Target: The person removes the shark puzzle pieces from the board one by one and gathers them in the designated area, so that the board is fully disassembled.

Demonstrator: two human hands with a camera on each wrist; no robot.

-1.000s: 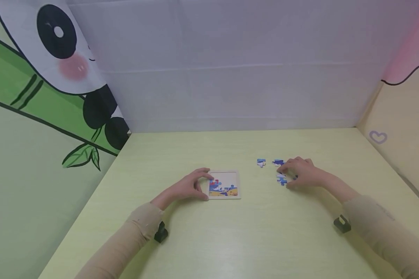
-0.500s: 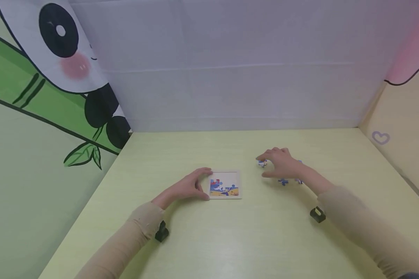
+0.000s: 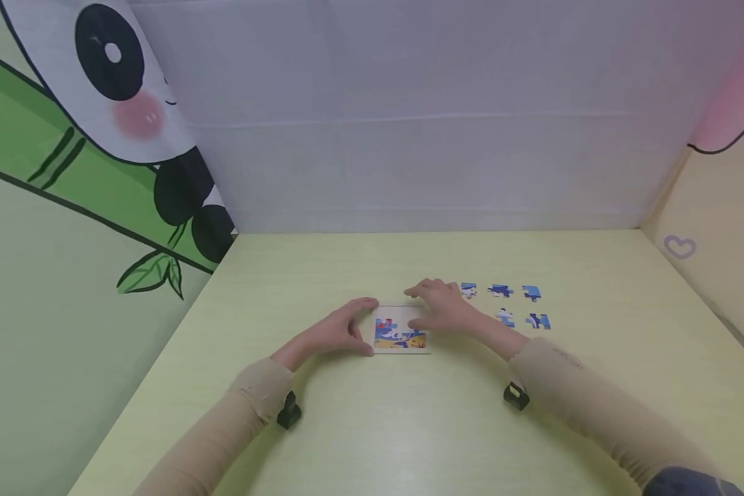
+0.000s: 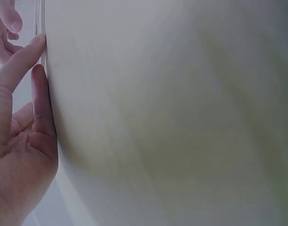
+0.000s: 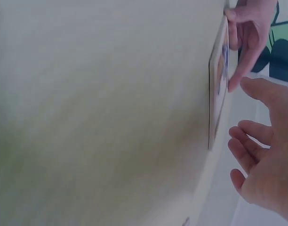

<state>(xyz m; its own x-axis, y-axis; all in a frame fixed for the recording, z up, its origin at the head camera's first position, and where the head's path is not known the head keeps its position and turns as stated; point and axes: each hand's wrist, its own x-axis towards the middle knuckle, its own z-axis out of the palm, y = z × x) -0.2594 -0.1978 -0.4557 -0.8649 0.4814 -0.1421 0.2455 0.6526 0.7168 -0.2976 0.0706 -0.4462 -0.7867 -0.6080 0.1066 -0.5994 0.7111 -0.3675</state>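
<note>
A small square jigsaw puzzle in a pale frame (image 3: 399, 349) lies flat on the table, its lower part filled with a blue, white and yellow picture. My left hand (image 3: 335, 331) holds the frame's left side, thumb at the near corner and forefinger at the far one. Over the right part of the puzzle hovers my right hand (image 3: 446, 308). In the right wrist view the right hand (image 5: 271, 150) has thumb and fingers spread apart, with nothing between them. Loose puzzle pieces, including a blue one (image 3: 531, 293) and a blue-and-white one (image 3: 538, 321), lie to the right.
More loose pieces (image 3: 500, 291) lie in two rows right of the frame. The pale table (image 3: 372, 427) ends at a white cloth backdrop (image 3: 409, 165). Printed side panels (image 3: 56, 331) stand left and right. A black wrist mount (image 3: 517, 396) hangs below the right sleeve.
My right hand has moved left from the loose pieces to above the puzzle's right part, uncovering the pieces. The left hand keeps its place at the frame.
</note>
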